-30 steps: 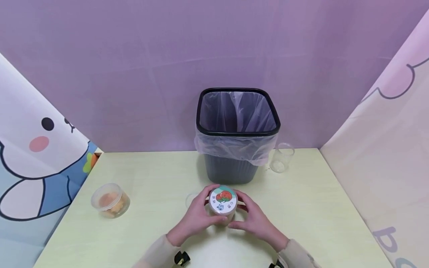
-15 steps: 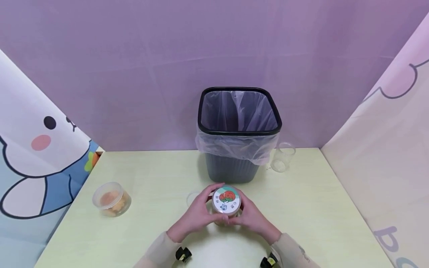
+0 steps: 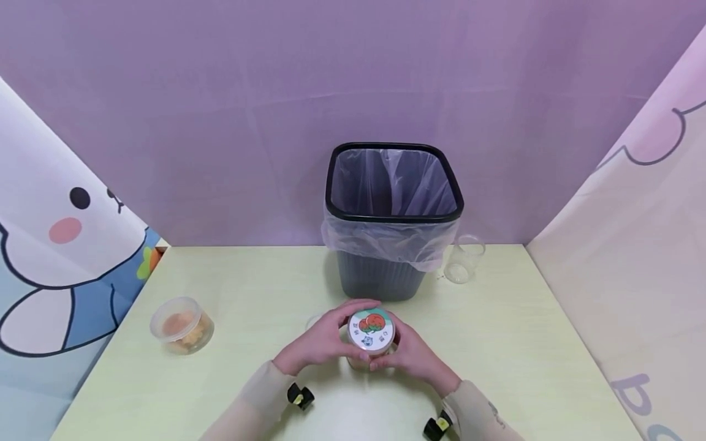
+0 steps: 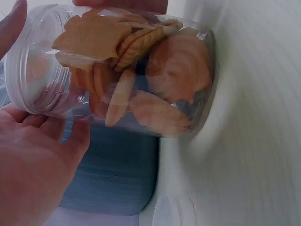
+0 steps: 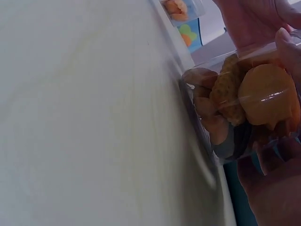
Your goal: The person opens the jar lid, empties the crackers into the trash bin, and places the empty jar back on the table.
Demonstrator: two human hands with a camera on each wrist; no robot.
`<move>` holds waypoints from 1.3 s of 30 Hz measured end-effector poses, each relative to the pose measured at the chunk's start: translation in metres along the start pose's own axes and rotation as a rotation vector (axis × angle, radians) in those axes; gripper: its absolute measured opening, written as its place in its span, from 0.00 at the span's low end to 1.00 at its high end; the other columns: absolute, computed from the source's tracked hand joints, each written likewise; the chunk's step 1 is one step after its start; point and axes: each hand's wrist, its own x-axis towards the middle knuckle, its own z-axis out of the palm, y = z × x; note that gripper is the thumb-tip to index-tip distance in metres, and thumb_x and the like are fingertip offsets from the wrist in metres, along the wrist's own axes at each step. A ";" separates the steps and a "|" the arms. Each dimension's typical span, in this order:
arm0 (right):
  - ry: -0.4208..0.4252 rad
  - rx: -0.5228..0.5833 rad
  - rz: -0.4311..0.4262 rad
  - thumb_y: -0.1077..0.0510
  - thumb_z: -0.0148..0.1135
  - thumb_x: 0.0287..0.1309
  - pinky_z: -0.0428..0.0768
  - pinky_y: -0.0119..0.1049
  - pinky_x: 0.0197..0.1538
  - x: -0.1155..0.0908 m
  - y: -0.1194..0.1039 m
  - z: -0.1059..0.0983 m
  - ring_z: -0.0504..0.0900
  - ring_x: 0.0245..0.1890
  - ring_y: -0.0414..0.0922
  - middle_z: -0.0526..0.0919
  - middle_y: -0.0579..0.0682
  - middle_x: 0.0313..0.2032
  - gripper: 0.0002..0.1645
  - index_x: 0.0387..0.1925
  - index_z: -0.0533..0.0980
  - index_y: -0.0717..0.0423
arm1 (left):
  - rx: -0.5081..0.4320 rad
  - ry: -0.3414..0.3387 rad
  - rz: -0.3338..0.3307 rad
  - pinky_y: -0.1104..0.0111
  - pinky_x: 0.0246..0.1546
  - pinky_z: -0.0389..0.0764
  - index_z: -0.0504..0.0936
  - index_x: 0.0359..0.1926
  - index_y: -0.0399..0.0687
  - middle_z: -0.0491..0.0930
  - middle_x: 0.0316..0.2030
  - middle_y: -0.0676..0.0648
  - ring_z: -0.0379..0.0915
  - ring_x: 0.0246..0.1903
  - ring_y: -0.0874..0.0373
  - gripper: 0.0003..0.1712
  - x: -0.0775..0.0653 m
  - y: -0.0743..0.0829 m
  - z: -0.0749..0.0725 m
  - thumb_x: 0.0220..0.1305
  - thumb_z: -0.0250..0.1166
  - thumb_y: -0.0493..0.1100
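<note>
A clear plastic jar of biscuits [image 4: 127, 70] stands upright on the table in front of me. Its round lid [image 3: 371, 331] carries a white and green label with red fruit drawn on it. From the left side my left hand [image 3: 325, 340] grips the jar near its lid, fingers curved behind and thumb in front. My right hand [image 3: 413, 355] holds it from the right, with the thumbs close together at the front. Several biscuits [image 5: 268, 94] show through the wall in both wrist views. The hands cover parts of the jar's sides.
Behind the jar stands a dark bin [image 3: 380, 275] with a black rim and a clear liner. An uncovered tub [image 3: 184, 327] holding biscuits sits at the left. A clear cup [image 3: 463, 260] is right of the bin. A translucent round piece [image 4: 174, 212] lies near my left hand.
The jar has shifted slightly right, and its label has turned a little. My right hand has come in closer around the jar. My left fingers have moved farther over the lid's back edge.
</note>
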 end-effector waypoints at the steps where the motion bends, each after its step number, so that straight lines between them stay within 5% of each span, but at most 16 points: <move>1: 0.001 0.002 0.000 0.64 0.82 0.38 0.65 0.35 0.66 0.000 0.000 0.000 0.72 0.63 0.47 0.75 0.48 0.62 0.56 0.70 0.63 0.56 | -0.001 0.006 -0.008 0.50 0.67 0.61 0.69 0.71 0.53 0.67 0.69 0.55 0.63 0.67 0.53 0.51 0.000 -0.001 0.000 0.45 0.82 0.38; 27: 0.039 0.024 0.000 0.67 0.81 0.39 0.65 0.34 0.66 -0.005 -0.003 0.007 0.72 0.64 0.47 0.75 0.48 0.63 0.56 0.70 0.65 0.51 | 0.008 0.077 -0.044 0.54 0.66 0.63 0.72 0.69 0.53 0.68 0.68 0.57 0.59 0.70 0.56 0.51 -0.007 0.004 0.007 0.41 0.83 0.39; 39: 0.116 -0.021 0.006 0.60 0.82 0.40 0.64 0.37 0.67 -0.007 -0.003 0.015 0.72 0.63 0.48 0.76 0.48 0.61 0.52 0.68 0.67 0.54 | 0.035 0.225 -0.095 0.49 0.68 0.59 0.70 0.71 0.56 0.65 0.71 0.50 0.56 0.71 0.54 0.53 -0.016 0.006 0.021 0.41 0.83 0.45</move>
